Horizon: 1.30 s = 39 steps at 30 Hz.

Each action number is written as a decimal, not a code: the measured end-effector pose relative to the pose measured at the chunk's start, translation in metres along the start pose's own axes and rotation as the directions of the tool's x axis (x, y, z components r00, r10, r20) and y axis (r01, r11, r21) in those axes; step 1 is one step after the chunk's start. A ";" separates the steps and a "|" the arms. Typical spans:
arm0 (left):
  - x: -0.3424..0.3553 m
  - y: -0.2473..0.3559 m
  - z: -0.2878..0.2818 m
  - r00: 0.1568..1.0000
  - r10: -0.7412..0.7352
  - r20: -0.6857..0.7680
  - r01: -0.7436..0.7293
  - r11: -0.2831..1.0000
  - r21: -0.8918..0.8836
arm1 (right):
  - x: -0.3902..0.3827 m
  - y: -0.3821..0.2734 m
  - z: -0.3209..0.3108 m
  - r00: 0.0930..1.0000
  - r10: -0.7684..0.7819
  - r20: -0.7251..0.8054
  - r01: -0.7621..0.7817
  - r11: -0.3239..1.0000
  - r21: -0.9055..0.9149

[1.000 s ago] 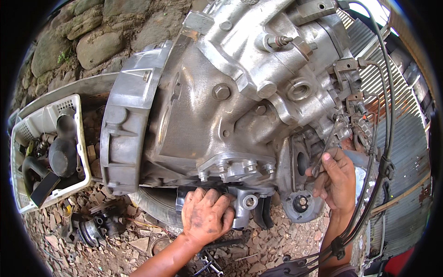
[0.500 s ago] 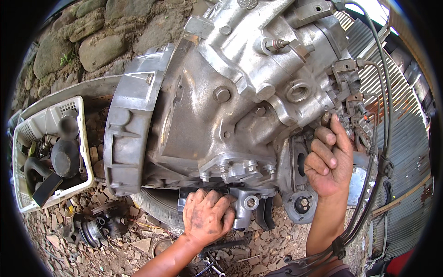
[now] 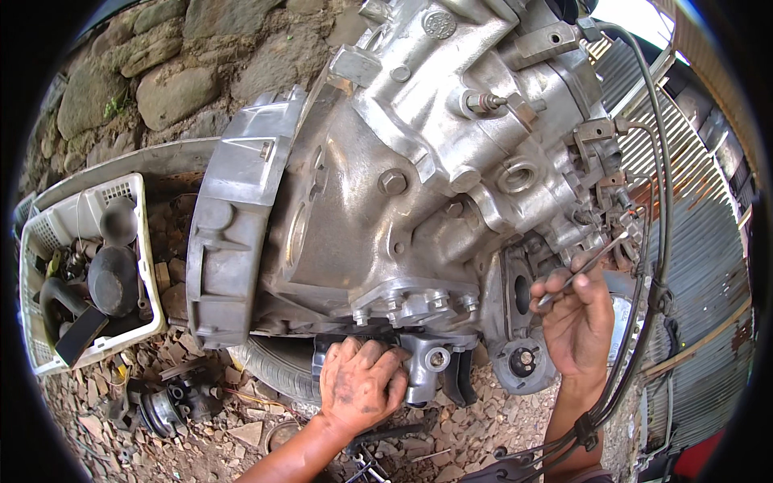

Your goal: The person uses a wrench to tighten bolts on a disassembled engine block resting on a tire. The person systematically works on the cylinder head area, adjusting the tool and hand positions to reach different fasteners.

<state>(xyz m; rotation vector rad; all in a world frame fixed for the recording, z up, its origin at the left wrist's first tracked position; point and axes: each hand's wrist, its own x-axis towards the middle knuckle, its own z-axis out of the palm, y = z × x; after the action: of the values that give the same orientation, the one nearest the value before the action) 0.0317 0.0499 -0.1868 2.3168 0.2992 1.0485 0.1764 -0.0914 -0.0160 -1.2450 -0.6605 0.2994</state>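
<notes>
A large silver-grey gearbox (image 3: 346, 193) fills the middle, with bolts and fittings on its side. My left hand (image 3: 364, 385) is closed over a dark part at the casing's lower edge, beside a silver metal housing (image 3: 419, 370) with a round port. Its fingertips are mostly hidden. Near the casing's right end, my right hand (image 3: 576, 326) grips a slim metal rod-like tool (image 3: 592, 266), tilted up to the right with a bright tip. A rounded bracket (image 3: 522, 358) lies just left of that hand.
On the left stands a white plastic crate (image 3: 149, 266) with hoses and parts. Below it, a dark mechanical part (image 3: 173, 398) sits on rubble near a tyre (image 3: 278, 366). Black cables (image 3: 660, 217) hang at right before corrugated sheeting (image 3: 717, 274). Wrenches (image 3: 369, 467) lie at the bottom.
My right hand has lowered slightly away from the casing fitting, and the slim tool now shows plainly in its fingers. The left hand stays in place. The view has shifted a little.
</notes>
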 end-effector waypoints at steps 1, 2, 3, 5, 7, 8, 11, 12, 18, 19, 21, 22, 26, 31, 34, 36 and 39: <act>0.000 0.000 0.000 1.000 -0.003 0.002 0.003 1.000 0.004 | 0.000 0.003 -0.007 1.000 0.003 -0.025 -0.006 0.990 -0.138; 0.000 0.001 -0.002 1.000 -0.007 0.002 0.007 1.000 0.009 | -0.003 0.004 -0.011 0.987 0.007 -0.158 -0.041 0.976 -0.214; 0.003 0.004 -0.002 1.000 0.000 0.005 0.000 1.000 -0.003 | -0.007 0.000 -0.019 0.981 -0.013 -0.193 -0.034 0.971 -0.237; 0.003 0.004 -0.002 1.000 0.001 0.001 -0.001 1.000 -0.001 | -0.008 -0.004 -0.047 0.969 -0.040 -0.242 -0.026 0.964 -0.264; 0.001 0.003 0.002 1.000 0.003 0.000 -0.003 1.000 -0.003 | -0.007 -0.006 -0.059 0.948 -0.139 -0.286 0.027 0.931 -0.364; 0.000 0.003 0.002 1.000 -0.001 0.000 0.001 1.000 -0.002 | -0.006 -0.008 -0.063 0.943 -0.176 -0.282 0.047 0.910 -0.412; 0.001 0.003 0.001 1.000 -0.007 -0.008 0.007 1.000 0.005 | 0.001 -0.008 -0.058 0.900 -0.265 -0.347 0.072 0.874 -0.480; 0.001 0.004 0.002 1.000 -0.006 -0.010 0.006 1.000 0.007 | 0.001 -0.010 -0.060 0.906 -0.236 -0.351 0.041 0.875 -0.482; 0.002 0.003 0.002 1.000 0.002 -0.024 -0.002 1.000 0.020 | 0.003 -0.013 -0.063 0.929 -0.108 -0.353 -0.059 0.901 -0.430; 0.001 0.003 0.002 1.000 0.001 -0.025 0.000 1.000 0.013 | 0.005 -0.012 -0.062 0.928 -0.097 -0.360 -0.074 0.899 -0.432; 0.001 0.004 0.003 1.000 0.002 -0.030 -0.002 1.000 0.016 | 0.006 -0.013 -0.065 0.930 -0.092 -0.355 -0.076 0.899 -0.431; 0.000 0.004 0.003 0.999 0.003 -0.034 -0.002 1.000 0.018 | 0.006 -0.013 -0.068 0.932 -0.089 -0.351 -0.076 0.899 -0.430; 0.000 0.004 0.003 1.000 0.009 -0.028 -0.009 1.000 0.016 | 0.007 -0.013 -0.073 0.931 -0.123 -0.345 -0.088 0.839 -0.537; 0.000 0.002 0.004 0.999 0.008 -0.039 -0.008 1.000 0.007 | 0.003 0.002 -0.047 0.944 -0.149 -0.294 -0.050 0.816 -0.575; 0.000 0.002 0.003 0.999 0.009 -0.037 -0.009 1.000 0.003 | 0.003 0.003 -0.045 0.951 -0.147 -0.271 -0.038 0.817 -0.576; 0.001 0.003 0.001 0.999 0.014 -0.029 -0.014 1.000 0.009 | 0.003 0.001 -0.047 0.953 -0.133 -0.273 -0.045 0.828 -0.559; 0.001 0.004 0.000 1.000 0.011 -0.026 -0.011 1.000 0.020 | 0.003 -0.005 -0.048 0.956 -0.068 -0.285 -0.098 0.842 -0.530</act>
<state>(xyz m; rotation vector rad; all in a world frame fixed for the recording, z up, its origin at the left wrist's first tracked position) 0.0325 0.0471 -0.1834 2.3270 0.3091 1.0861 0.2069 -0.1282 -0.0188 -1.7972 -0.4871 -0.0768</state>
